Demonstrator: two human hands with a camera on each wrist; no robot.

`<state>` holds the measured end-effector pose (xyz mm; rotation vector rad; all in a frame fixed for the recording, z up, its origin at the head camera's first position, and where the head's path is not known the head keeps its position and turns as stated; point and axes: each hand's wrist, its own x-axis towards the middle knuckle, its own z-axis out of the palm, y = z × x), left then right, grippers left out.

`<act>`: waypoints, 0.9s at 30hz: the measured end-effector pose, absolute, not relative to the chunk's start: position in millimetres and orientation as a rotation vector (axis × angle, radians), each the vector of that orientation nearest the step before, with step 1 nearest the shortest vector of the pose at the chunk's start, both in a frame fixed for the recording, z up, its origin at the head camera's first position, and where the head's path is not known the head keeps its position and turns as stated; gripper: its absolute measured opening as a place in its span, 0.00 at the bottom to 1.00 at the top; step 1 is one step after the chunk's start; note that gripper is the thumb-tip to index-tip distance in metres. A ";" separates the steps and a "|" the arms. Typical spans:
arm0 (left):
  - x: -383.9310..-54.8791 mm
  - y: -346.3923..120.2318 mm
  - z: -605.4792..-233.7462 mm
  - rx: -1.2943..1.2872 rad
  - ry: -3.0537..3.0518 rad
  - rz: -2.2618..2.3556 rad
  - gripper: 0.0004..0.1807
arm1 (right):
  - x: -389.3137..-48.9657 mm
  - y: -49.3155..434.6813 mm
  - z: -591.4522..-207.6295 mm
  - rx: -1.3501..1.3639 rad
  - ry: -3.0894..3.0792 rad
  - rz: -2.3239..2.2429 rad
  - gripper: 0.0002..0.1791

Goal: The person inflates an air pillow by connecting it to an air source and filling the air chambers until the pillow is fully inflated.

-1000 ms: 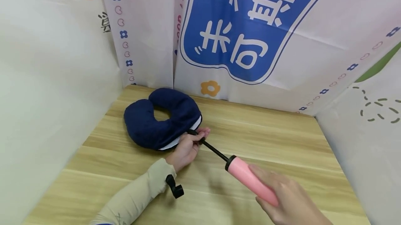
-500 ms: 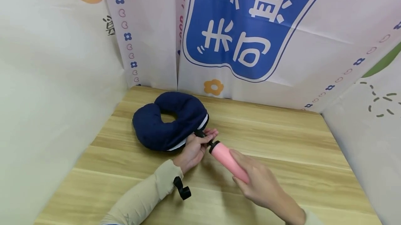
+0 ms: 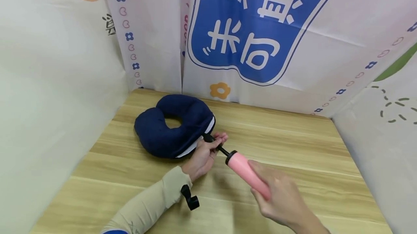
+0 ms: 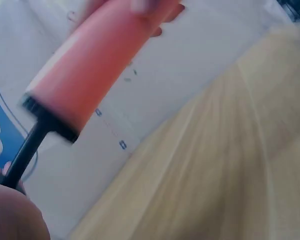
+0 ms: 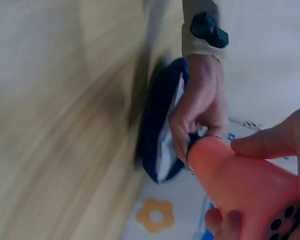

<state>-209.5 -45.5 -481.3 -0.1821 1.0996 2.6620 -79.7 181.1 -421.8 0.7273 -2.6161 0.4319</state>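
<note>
A navy U-shaped neck pillow (image 3: 156, 132) lies at the left back of the wooden table, a white inner strip showing along its near right edge. Beside that edge my left hand (image 3: 203, 156) pinches the black handle end (image 3: 208, 138) of a hand pump. My right hand (image 3: 281, 196) grips the pump's pink barrel (image 3: 249, 174); in the right wrist view its thumb and fingers wrap the barrel (image 5: 240, 180). A short length of black rod (image 4: 27, 152) shows between barrel and left hand. Where the pump meets the pillow is hidden by the left fingers.
The wood-grain table (image 3: 293, 147) is walled by a printed sheet (image 3: 156, 38) behind and white panels on both sides. A black camera mount (image 3: 190, 198) sticks out from the left wrist.
The right hand pushed the pink barrel up toward the left hand, covering the rod, then drew it partly back, so some rod shows again. The left hand keeps its hold by the pillow.
</note>
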 end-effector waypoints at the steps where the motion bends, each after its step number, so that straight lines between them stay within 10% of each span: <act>1: -207.8 -44.6 -482.2 -0.174 1.106 2.653 0.10 | -84.6 173.2 -427.0 0.718 -2.609 0.445 0.41; 27: -194.8 -45.5 -481.1 -0.207 1.165 2.652 0.10 | -84.2 162.0 -421.0 0.735 -2.547 0.428 0.40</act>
